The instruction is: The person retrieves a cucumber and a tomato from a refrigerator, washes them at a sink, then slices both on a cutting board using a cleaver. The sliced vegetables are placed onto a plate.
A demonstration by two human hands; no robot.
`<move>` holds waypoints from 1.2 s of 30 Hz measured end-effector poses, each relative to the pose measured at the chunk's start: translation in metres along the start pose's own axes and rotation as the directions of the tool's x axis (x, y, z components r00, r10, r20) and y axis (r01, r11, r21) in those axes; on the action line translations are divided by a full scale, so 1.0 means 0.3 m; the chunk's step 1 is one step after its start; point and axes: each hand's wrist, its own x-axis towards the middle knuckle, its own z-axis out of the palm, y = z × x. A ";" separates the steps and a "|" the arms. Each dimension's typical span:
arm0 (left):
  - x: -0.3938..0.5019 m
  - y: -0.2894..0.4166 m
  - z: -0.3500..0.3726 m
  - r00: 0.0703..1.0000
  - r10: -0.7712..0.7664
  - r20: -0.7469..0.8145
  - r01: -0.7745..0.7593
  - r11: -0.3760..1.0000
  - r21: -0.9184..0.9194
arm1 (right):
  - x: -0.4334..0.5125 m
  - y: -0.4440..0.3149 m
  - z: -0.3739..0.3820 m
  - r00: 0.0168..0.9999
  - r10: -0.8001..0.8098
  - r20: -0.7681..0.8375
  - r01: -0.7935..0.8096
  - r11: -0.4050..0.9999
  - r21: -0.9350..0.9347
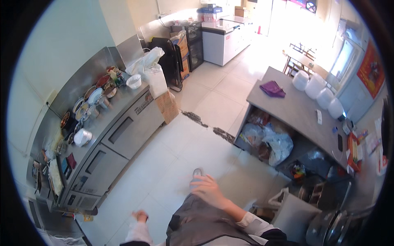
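Observation:
My right hand (210, 191) is lifted in front of a dark apron (197, 218), its fingers apart and nothing in them. Beyond its fingertips a shoe (197, 172) shows on the tiled floor (166, 160). My left hand (141, 216) hangs low over the floor at the left, small and blurred; how its fingers are bent cannot be made out. On that side runs a stainless-steel counter refrigerator (118, 143), with several bowls, a white container (83, 137) and a dark red cloth (71, 160) on top. Neither hand touches the counter.
A grey table (286, 107) at the right bears a purple cloth (273, 89), several stacks of white containers (315, 86) and a black phone-like object (340, 142). Plastic bags (277, 143) fill its shelf. Broken floor tiles (223, 135) lie between counter and table. A white chest freezer (224, 43) stands farther back.

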 end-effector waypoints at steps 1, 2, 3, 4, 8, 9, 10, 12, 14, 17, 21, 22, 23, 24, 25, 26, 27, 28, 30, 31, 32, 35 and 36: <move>0.011 -0.049 0.050 0.988 -0.106 0.114 0.125 0.978 -0.169 | 0.022 0.118 -0.015 0.991 0.135 0.023 -0.136 0.991 0.003; 0.028 -0.086 0.069 0.968 -0.151 0.200 0.198 0.950 -0.242 | 0.050 0.226 -0.033 0.982 0.186 -0.020 -0.186 0.982 -0.001; 0.041 -0.102 0.072 0.928 -0.197 0.316 0.298 0.902 -0.311 | 0.091 0.321 -0.047 0.971 0.228 -0.077 -0.229 0.973 -0.005; 0.055 -0.107 0.052 0.935 -0.209 0.286 0.293 0.910 -0.292 | 0.146 0.399 -0.051 0.949 0.269 -0.162 -0.279 0.960 -0.039; 0.168 -0.029 -0.159 0.934 -0.164 0.316 0.278 0.890 -0.361 | 0.366 0.604 -0.146 0.827 0.486 -0.281 -0.486 0.871 0.077; 0.218 0.003 -0.236 0.945 -0.137 0.298 0.248 0.893 -0.375 | 0.444 0.652 -0.178 0.837 0.463 -0.290 -0.481 0.876 0.012; 0.277 0.031 -0.317 0.957 -0.104 0.270 0.204 0.904 -0.375 | 0.505 0.692 -0.209 0.854 0.422 -0.304 -0.461 0.885 -0.067; 0.430 0.107 -0.501 0.980 0.005 0.196 0.057 0.950 -0.308 | 0.595 0.744 -0.242 0.844 0.370 -0.388 -0.445 0.887 -0.122; 0.633 0.231 -0.753 0.979 0.185 0.091 -0.176 0.979 -0.099 | 0.707 0.838 -0.277 0.774 0.304 -0.556 -0.423 0.901 -0.096; 0.883 0.496 -1.163 0.951 -0.091 -0.295 -0.210 0.510 -0.834 | 0.817 0.996 -0.339 0.701 0.369 -0.611 -0.499 0.865 -0.050; 1.057 0.892 -1.704 0.883 0.018 -0.468 -0.392 0.575 -0.718 | 0.961 1.282 -0.498 0.677 0.327 -0.660 -0.566 0.804 -0.183; 1.076 0.979 -1.814 0.898 0.033 -0.438 -0.379 0.561 -0.736 | 0.998 1.351 -0.549 0.677 0.326 -0.659 -0.581 0.787 -0.208; 1.088 1.051 -1.899 0.913 0.053 -0.405 -0.367 0.541 -0.757 | 1.037 1.419 -0.607 0.681 0.326 -0.656 -0.595 0.768 -0.236; 1.108 1.123 -1.977 0.907 0.071 -0.415 -0.392 0.501 -0.771 | 1.078 1.485 -0.670 0.680 0.420 -0.601 -0.626 0.758 -0.179; 1.133 1.172 -2.040 0.951 0.091 -0.297 -0.305 0.455 -0.837 | 1.127 1.559 -0.741 0.611 0.606 -0.510 -0.679 0.732 0.057; 1.166 1.220 -2.095 0.969 0.108 -0.221 -0.246 0.390 -0.887 | 1.194 1.641 -0.806 0.541 0.755 -0.369 -0.709 0.646 0.282; 1.201 1.265 -2.144 0.990 0.111 -0.084 -0.119 0.359 -0.925 | 1.274 1.719 -0.853 0.412 0.893 -0.182 -0.762 0.447 0.468; 1.223 1.283 -2.167 0.982 0.091 -0.163 -0.186 0.418 -0.889 | 1.342 1.782 -0.899 0.437 0.880 -0.184 -0.865 0.467 0.181; 1.263 1.310 -2.191 0.987 0.050 -0.151 -0.151 0.590 -0.793 | 1.473 1.900 -0.971 0.660 0.743 -0.110 -0.633 0.472 -0.614; 1.277 1.311 -2.197 0.974 0.036 -0.222 -0.196 0.619 -0.761 | 1.528 1.949 -0.997 0.738 0.674 0.002 -0.314 0.346 -0.884; 1.295 1.316 -2.212 0.973 0.036 -0.227 -0.194 0.656 -0.730 | 1.620 2.029 -1.007 0.618 0.786 0.024 -0.633 0.515 -0.577; 1.347 1.361 -2.301 0.990 -0.034 -0.140 -0.072 0.725 -0.685 | 1.887 2.272 -1.015 0.633 0.769 0.094 -0.775 0.629 0.069; 1.376 1.401 -2.360 0.996 -0.060 -0.059 0.004 0.729 -0.685 | 1.951 2.337 -1.010 0.678 0.734 0.042 -0.711 0.669 -0.217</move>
